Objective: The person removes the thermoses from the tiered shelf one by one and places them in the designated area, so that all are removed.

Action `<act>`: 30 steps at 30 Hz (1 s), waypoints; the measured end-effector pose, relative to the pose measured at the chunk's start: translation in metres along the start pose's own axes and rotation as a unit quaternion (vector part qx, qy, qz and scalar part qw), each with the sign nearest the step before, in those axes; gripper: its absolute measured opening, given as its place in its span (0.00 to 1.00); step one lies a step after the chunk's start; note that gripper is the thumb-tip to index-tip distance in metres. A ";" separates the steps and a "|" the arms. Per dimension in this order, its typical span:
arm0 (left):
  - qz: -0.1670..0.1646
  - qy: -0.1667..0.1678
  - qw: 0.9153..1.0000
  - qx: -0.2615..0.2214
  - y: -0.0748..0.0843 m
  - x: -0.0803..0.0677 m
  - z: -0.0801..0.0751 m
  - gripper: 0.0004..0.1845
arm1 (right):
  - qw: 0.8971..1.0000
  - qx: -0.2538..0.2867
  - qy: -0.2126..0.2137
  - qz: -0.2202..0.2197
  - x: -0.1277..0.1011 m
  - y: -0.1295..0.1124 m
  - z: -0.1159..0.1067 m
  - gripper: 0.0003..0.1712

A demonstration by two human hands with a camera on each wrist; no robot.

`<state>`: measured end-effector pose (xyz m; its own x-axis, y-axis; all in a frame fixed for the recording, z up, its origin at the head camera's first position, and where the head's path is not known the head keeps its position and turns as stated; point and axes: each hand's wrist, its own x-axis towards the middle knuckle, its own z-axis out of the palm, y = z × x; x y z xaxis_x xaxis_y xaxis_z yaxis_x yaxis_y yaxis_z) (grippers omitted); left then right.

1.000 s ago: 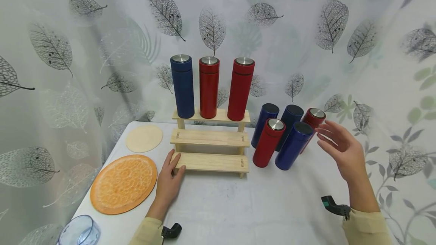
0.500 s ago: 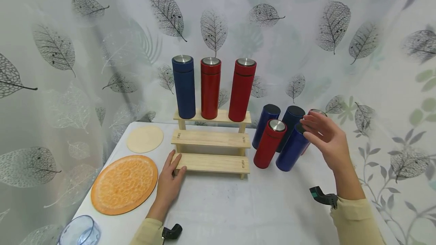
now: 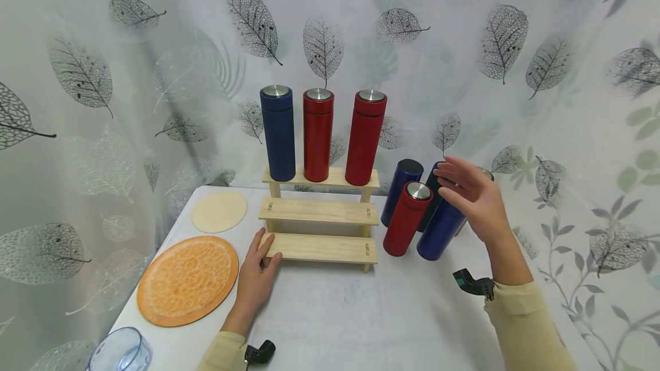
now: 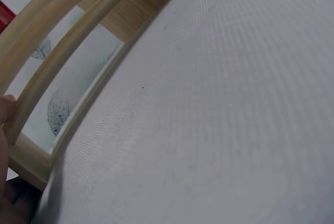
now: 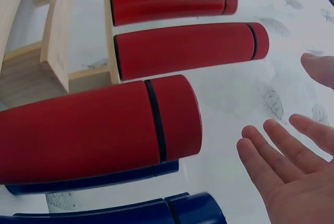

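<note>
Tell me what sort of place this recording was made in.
Probably an indoor tabletop corner staged for recording: leaf-print sheeting hangs behind and beside a white-covered table, where a tiered wooden rack and red and blue flasks stand.

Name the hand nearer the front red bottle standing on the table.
Right. The right hand is just right of the front red bottle, near the front blue bottle; the left hand is across at the lowest shelf's left end.
</note>
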<state>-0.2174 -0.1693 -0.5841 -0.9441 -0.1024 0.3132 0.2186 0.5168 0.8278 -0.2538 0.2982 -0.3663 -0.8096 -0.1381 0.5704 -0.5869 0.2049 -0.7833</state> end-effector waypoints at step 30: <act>0.006 0.001 1.000 0.002 0.001 0.000 0.000 0.30 | 0.999 0.020 -0.027 0.020 0.050 0.000 0.037 0.34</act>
<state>-0.2167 -0.1688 -0.5830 -0.9410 -0.0978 0.3241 0.2287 0.5221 0.8217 -0.2941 0.2551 -0.3469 -0.8311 -0.1829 0.5251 -0.5530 0.1730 -0.8150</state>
